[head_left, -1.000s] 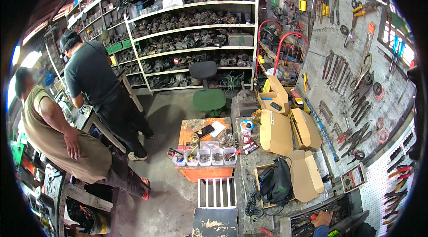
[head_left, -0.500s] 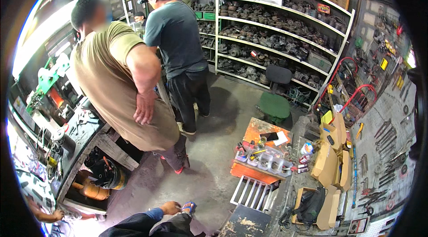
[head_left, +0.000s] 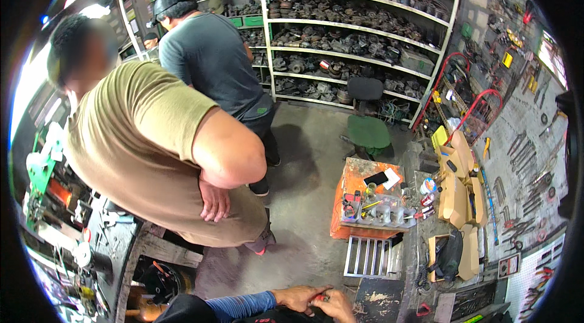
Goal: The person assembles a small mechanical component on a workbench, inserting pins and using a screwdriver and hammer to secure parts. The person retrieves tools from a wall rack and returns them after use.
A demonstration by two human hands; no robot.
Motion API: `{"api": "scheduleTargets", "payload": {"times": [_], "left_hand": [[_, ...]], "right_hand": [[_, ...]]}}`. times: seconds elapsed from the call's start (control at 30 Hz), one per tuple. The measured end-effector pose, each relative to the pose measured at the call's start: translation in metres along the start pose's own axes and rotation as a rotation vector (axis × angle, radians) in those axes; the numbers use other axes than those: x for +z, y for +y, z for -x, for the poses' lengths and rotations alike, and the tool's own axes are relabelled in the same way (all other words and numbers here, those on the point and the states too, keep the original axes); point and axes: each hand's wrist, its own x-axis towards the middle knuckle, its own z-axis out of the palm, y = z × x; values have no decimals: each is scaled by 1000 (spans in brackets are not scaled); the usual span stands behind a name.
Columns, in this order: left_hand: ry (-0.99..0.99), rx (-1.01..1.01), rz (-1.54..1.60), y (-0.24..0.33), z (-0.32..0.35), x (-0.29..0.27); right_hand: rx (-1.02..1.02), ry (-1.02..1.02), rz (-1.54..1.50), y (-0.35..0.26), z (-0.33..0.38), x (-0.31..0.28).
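At the bottom edge my two hands meet in front of my body. My left hand (head_left: 295,298), at the end of a blue striped sleeve (head_left: 243,305), reaches right, with its fingertips against my right hand. My right hand (head_left: 338,307) is closed with thumb and fingers bent inward. Between the fingertips shows a small red and greenish thing (head_left: 320,300), too small to name and partly covered by both hands. Dark clothing lies below my wrists. Just right of my hands stands a dark, worn flat panel (head_left: 378,300).
An orange workbench (head_left: 353,180) with clear bins (head_left: 383,215) and a phone (head_left: 375,179) stands ahead right. Cardboard boxes (head_left: 453,198) line the right bench. A person in a tan shirt (head_left: 140,134) stands close on the left, another in grey (head_left: 210,61) behind. Loaded shelves (head_left: 359,28) fill the back.
My left hand has moved right and now meets my right hand. The view has shifted, and the person in tan appears nearer. A blue and orange thing beside my left hand no longer shows.
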Motion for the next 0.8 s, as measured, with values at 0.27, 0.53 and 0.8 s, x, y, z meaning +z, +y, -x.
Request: {"api": "scheduleTargets", "payload": {"times": [0.27, 0.53, 0.8], "left_hand": [[462, -345, 81, -36, 10, -81], [829, -131, 298, 0, -27, -222], [991, -289, 390, 44, -50, -331]], "right_hand": [[-196, 17, -876, -68, -69, -106], [-279, -40, -1017, -110, -253, -155], [-402, -318, -622, -205, -371, -241]]}}
